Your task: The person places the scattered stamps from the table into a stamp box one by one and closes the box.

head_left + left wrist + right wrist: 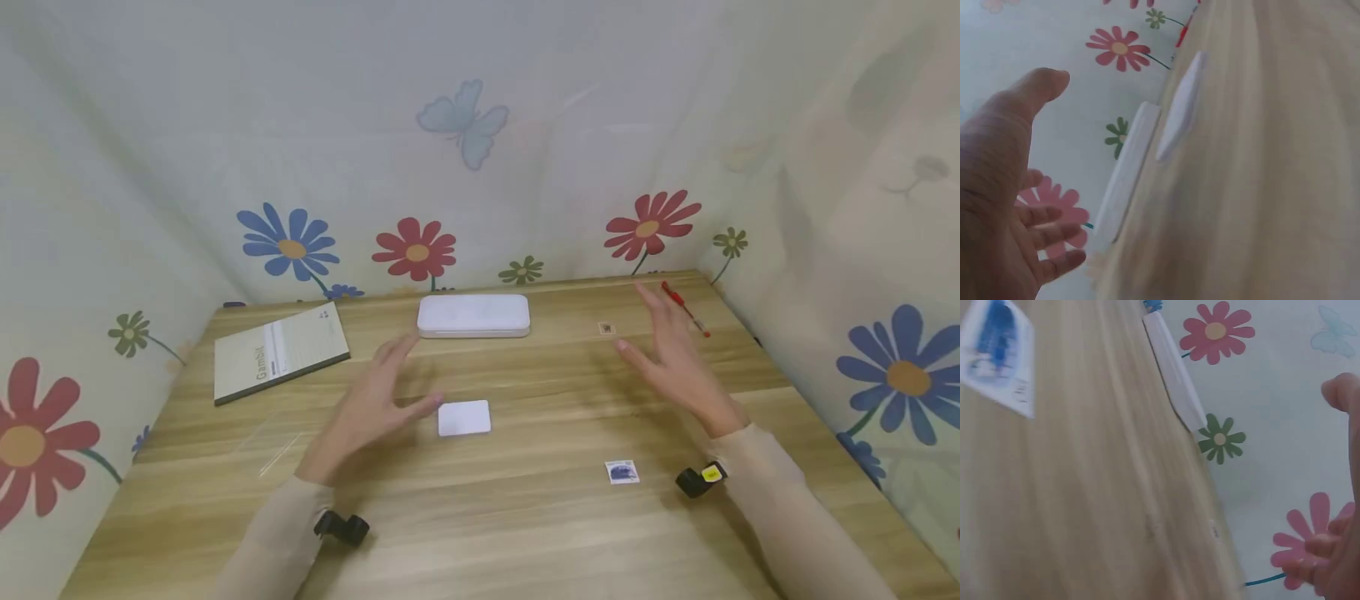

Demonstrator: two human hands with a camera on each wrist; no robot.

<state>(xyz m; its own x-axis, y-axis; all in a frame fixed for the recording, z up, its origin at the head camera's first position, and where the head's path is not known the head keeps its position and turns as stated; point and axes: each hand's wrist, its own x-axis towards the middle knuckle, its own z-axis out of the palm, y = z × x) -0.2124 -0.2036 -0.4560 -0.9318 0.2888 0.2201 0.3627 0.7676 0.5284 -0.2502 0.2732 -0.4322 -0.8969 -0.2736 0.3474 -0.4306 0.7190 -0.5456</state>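
My left hand [372,407] hovers over the table with fingers loosely spread and nothing held. Its thumb is closest to a small white rounded rectangle [464,418], which lies flat. On the right, my other hand [669,361] is also raised, fingers apart and holding nothing. A tiny stamp-like square [607,328] lies just left of its fingers, and a red pen [686,308] is beyond them. Nearer the front is a larger stamp [622,472] with a dark blue picture, also seen as a blurred stamp [999,353] in the right wrist view.
A white lidded case [473,316] stands at the back centre of the wooden table [480,525]. At the back left lies a notebook [281,352] marked "Gambit". A clear, thin sheet [270,442] is left of my left hand. Flower-printed curtains [322,150] enclose the table.
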